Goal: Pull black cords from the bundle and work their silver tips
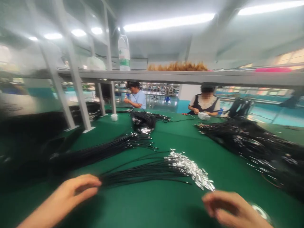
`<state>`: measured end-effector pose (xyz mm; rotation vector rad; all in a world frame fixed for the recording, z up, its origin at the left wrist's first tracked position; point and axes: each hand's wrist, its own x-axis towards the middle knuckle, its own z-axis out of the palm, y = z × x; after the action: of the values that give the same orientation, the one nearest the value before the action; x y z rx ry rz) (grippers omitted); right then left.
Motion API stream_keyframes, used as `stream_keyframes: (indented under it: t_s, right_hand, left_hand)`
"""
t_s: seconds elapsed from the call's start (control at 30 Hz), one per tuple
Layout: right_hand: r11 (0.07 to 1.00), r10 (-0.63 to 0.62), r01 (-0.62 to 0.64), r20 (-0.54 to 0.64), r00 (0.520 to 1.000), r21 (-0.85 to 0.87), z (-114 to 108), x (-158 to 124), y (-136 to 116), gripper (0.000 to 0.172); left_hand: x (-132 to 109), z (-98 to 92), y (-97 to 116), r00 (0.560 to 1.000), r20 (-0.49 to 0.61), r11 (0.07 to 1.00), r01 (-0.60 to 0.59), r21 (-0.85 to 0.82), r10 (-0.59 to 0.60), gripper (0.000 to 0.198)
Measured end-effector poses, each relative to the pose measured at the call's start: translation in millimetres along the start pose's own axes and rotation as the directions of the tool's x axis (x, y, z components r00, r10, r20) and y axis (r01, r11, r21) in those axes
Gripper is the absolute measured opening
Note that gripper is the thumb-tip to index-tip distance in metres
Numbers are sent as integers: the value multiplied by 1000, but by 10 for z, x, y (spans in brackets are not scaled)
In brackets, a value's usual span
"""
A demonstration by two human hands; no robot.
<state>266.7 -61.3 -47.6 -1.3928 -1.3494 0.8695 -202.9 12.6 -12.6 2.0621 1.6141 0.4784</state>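
Observation:
A bundle of thin black cords [142, 173] lies across the green table [156, 202], ending in a heap of small silver metal tips [190, 169]. My left hand [76, 190] rests at the near end of that bundle, fingers curled against the cords. My right hand [225, 207] hovers low at the bottom right, fingers bent, just below the silver tips; whether it holds anything is unclear. The picture is blurred by motion.
More black cord bundles [102, 150] lie to the left, a large pile [249, 142] on the right, another heap [142, 122] further back. Two people [136, 98] [205, 103] work at the far side. A grey shelf [190, 77] on white posts [78, 95] spans the table.

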Motion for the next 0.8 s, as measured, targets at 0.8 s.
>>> stream_keyframes:
  t_s: [0.8]
  right_hand:
    - [998,63,-61,-144,988,21,185,282,72,29]
  left_hand:
    - [726,1432,1697,882,-5,881,-470,46,471,23]
